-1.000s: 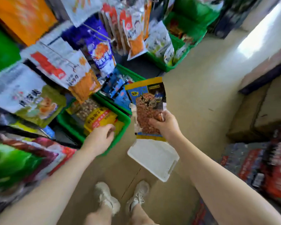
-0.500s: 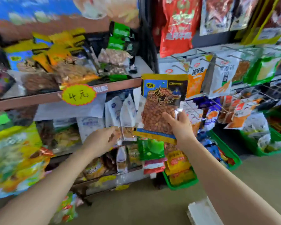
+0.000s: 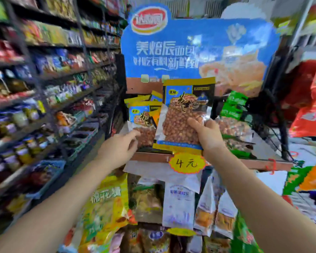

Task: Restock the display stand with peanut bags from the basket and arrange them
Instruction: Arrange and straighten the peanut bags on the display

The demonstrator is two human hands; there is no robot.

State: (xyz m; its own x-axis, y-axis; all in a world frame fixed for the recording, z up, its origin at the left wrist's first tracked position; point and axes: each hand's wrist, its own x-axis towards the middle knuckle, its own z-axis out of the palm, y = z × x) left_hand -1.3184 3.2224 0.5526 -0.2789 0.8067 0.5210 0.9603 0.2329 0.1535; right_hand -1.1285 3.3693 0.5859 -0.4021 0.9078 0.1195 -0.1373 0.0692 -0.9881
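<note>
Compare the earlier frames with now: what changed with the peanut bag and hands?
The right hand lifted its peanut bag from above the floor baskets up to the top shelf. The left hand rose too, now reaching the shelved peanut bags. The right hand's grip is unchanged.

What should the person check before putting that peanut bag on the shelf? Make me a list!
1. Right hand holds the peanut bag firmly: ok.
2. Bag upright, label facing out: ok.
3. Left hand reaches the stocked peanut bags, ready to steady them: ok.
4. Free room on the shelf behind the held bag: cannot tell, hidden.
5. Bag matches the stocked ones: ok, same yellow and blue design.
6. Price tag stays uncovered: ok.
</note>
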